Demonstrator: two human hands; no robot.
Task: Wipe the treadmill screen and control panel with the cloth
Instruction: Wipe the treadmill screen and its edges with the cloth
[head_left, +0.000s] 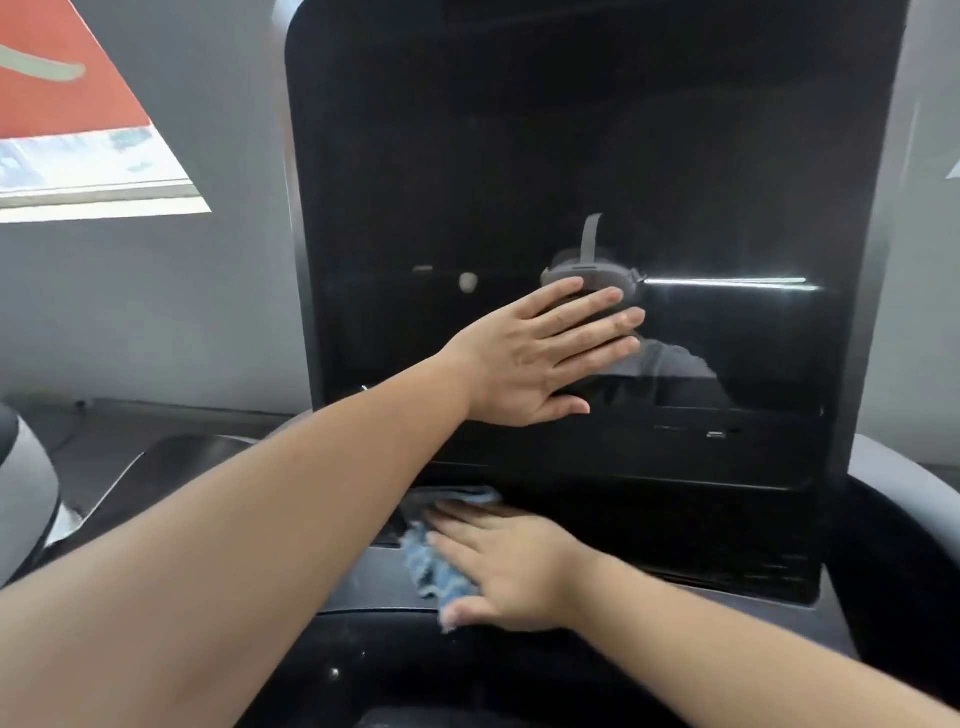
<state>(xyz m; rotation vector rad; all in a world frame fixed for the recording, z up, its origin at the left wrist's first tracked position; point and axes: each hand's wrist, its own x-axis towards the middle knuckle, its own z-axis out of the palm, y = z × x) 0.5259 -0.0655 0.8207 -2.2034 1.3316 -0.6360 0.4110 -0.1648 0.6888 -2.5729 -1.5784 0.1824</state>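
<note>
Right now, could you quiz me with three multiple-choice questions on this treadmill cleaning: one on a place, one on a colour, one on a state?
1. Where is the cloth?
A. on the control panel below the screen
B. hanging off the screen's top
C. on the floor

2. What colour is the cloth?
A. red
B. blue
C. yellow

3. How is the left hand on the screen?
A. clenched in a fist
B. pinching the cloth
C. flat, fingers straight

Key: 1 A, the right hand presses it there. 2 B, blue fabric shows beside the fingers. 3 C, the palm lies open on the dark glass.
</note>
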